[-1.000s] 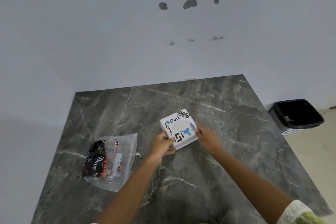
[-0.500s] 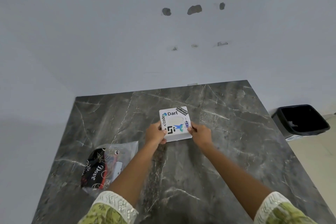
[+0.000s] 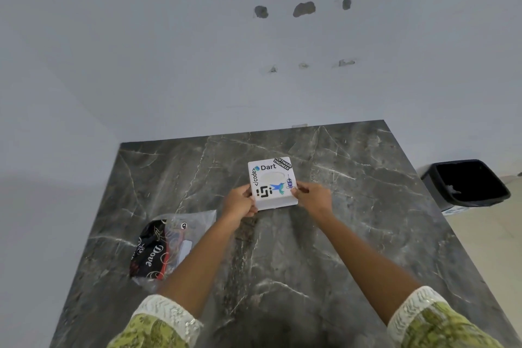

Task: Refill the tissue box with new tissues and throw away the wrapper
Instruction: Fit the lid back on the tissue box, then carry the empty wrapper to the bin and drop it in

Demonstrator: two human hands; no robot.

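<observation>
A dark marble table (image 3: 324, 248) fills the lower half of the view, set against a pale wall (image 3: 169, 51) with a row of small holes. To the right of the table, on the floor, stands a black bin (image 3: 466, 183); it looks mostly empty, with one small pale scrap inside.

On the table's left part lies a clear wrapper (image 3: 169, 246), crumpled, with a black and red "Dove" printed piece and something white inside it; what the white piece is cannot be told.

Near the table's middle sits the white box (image 3: 272, 182), sticker-covered top facing up, with an oval opening in that top. The left hand (image 3: 240, 202) grips the box's near left corner, fingers curled around the side and thumb on top. The right hand (image 3: 313, 198) holds the near right edge the same way, fingertips pressed to the side. The wrapper lies well apart from the box.
</observation>
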